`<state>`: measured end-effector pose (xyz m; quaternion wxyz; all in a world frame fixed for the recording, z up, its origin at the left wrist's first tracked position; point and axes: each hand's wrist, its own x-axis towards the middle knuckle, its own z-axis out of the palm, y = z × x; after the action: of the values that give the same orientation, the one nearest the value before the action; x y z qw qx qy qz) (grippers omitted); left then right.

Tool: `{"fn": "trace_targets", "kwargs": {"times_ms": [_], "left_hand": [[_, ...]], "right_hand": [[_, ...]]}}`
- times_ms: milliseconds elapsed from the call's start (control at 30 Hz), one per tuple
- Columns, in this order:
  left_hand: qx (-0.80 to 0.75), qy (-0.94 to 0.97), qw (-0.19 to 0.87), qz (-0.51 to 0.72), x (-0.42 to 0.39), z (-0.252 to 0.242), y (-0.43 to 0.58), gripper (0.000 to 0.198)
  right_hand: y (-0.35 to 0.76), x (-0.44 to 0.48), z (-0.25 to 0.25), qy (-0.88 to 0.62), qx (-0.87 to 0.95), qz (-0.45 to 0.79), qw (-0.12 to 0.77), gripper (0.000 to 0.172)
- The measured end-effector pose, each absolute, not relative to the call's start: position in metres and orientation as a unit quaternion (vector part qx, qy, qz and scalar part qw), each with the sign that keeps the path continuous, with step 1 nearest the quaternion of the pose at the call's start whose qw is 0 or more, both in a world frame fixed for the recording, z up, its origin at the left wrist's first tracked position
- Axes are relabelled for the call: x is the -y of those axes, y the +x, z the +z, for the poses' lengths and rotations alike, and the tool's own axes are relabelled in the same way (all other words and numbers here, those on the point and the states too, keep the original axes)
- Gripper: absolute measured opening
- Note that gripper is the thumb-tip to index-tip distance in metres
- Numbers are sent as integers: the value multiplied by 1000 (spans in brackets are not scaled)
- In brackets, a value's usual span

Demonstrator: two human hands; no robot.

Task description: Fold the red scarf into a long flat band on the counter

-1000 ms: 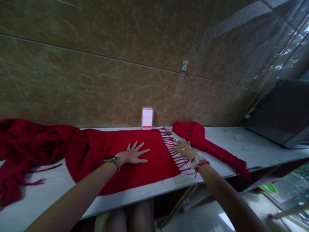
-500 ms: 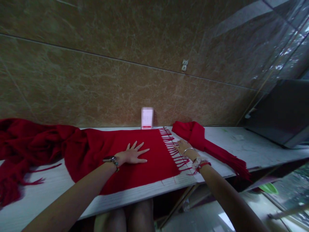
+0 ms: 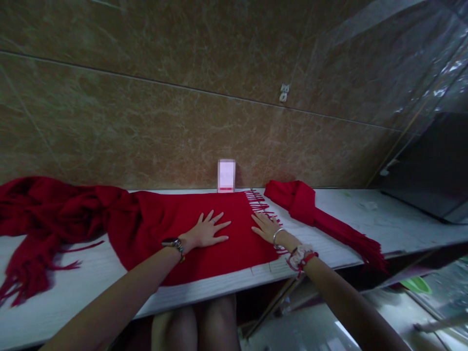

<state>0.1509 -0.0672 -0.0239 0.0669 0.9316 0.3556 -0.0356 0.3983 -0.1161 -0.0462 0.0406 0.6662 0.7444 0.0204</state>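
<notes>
A red fringed scarf [image 3: 234, 251] lies across the white table, its right part spread flat and its left part bunched in loose folds. My left hand [image 3: 205, 232] rests on the flat part with its fingers spread. Over the scarf's right edge lies my right hand [image 3: 266, 228], fingers stretched out on the cloth and covering part of the fringe. To the right of that hand is a second red scarf [image 3: 303, 202], folded over or knotted at its top, with its fringed tail reaching toward the front edge.
A phone-like white card [image 3: 226, 176], blurred, leans against the brown marbled wall [image 3: 175, 131]. A dark box-shaped appliance [image 3: 431, 165] stands at the table's right end. The white table [image 3: 340, 197] ends at a front edge above my knees. A green basin [image 3: 417, 284] sits low at right.
My right hand has moved left from the fringe onto the scarf's flat edge. The left hand stays on the cloth. The camera view has shifted slightly.
</notes>
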Motion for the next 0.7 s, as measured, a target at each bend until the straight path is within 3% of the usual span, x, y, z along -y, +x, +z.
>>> {"fn": "trace_targets", "kwargs": {"times_ms": [200,367,700], "left_hand": [[-372,928,17,22,70,-22,150,48],[-435,898,-39,53,58,-25,106,45],[-460,888,-22,13,61,-38,76,49]], "right_hand": [[421,117,-40,682,-727,26,69,53],[388,104,-32,641,-766,35,18,58],[293,67,-36,588,-808,-44,8,61]]}}
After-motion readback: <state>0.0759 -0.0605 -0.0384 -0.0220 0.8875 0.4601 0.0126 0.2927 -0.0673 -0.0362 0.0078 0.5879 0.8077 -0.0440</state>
